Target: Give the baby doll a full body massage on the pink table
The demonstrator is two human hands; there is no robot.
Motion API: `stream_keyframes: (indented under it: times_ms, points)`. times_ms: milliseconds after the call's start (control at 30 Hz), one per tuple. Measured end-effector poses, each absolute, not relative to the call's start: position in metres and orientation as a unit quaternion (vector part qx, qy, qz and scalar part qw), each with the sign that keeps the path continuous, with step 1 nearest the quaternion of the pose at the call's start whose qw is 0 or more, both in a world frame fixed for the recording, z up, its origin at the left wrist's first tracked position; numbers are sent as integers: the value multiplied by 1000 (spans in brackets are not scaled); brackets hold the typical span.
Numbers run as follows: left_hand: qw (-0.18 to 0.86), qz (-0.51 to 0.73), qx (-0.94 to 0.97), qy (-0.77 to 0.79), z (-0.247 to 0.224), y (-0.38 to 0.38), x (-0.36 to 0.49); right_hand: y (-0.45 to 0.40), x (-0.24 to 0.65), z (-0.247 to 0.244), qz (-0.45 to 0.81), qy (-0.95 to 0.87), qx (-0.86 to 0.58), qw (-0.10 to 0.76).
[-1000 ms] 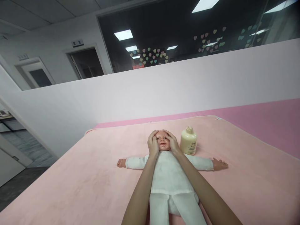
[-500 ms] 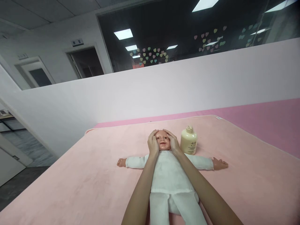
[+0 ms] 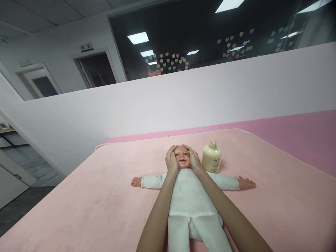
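Note:
A baby doll [image 3: 193,196] in white cloth lies on its back with both arms stretched out sideways. My left hand [image 3: 172,160] is cupped along the left side of its head, fingertips up at the forehead. On the other side my right hand [image 3: 193,157] curves round the head in the same way, so the head is held between my two palms. Just right of my right hand stands a pale yellow pump bottle [image 3: 211,159], upright and touched by neither hand. My forearms pass over the doll's body and hide parts of its shoulders and sides.
Under the doll spreads a pink blanket [image 3: 105,206] on a padded surface. A low white wall [image 3: 183,101] with a pink strip at its base runs behind it. Above is dark glass with heart stickers [image 3: 172,62]. A doorway [image 3: 97,70] shows at the back left.

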State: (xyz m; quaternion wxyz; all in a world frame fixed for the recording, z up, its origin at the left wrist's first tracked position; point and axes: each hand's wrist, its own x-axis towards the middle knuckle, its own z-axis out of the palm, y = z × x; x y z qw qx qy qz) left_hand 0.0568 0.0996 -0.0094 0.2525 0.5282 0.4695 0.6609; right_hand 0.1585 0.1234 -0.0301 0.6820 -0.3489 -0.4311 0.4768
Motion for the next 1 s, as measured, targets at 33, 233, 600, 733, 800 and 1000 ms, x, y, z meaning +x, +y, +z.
stream_keyframes:
  times_ms: [33,233,600,733,800,1000]
  points:
    - [252,661,528,470,-9,100,57,123,158,-30,477,-428,-351,683]
    - [252,660,527,472,-9,100,57,123,157,-30,471,-425,-348,690]
    - [275,658,524,466,-8,98,57,121,156,-28,481,-410,-342,696]
    - [281,656,528,461,-8,98,57,120,158,-28,483,-429,-342,682]
    - [281,655,530,460,-9,99,56,120,159,-29,487,-432,-342,678]
    - [288,650,530,462,-10,102,55,123,157,-32,493,-418,-342,682]
